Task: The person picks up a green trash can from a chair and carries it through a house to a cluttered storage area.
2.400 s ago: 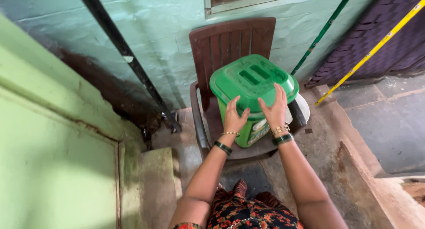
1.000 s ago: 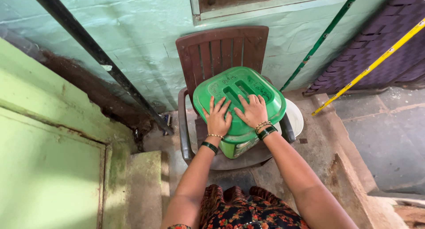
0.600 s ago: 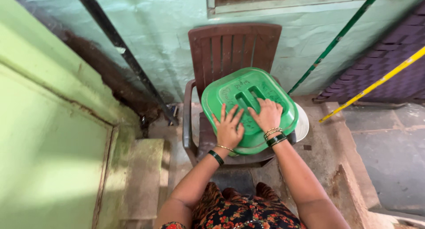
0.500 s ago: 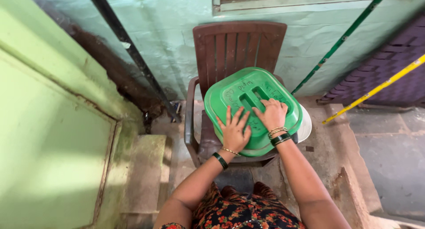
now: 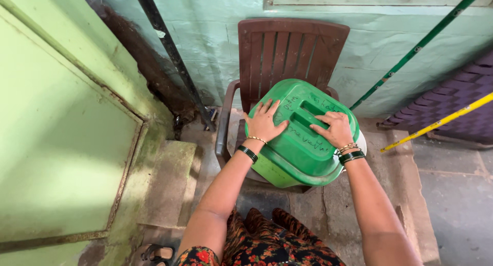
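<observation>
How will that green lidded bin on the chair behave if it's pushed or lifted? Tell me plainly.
The green bin looks like rigid moulded plastic, so it probably stays stiff under the left hand and right hand lying flat on its lid. It sits tilted on the brown chair, so it may tip or slide forward. Its weight cannot be judged; the contents are hidden.

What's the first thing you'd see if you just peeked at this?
A big bright green plastic bin on a brown plastic chair against the pale green wall, right in the middle. The left hand and right hand both press flat on its lid. A yellow pole and a green pole lean at the right.
</observation>
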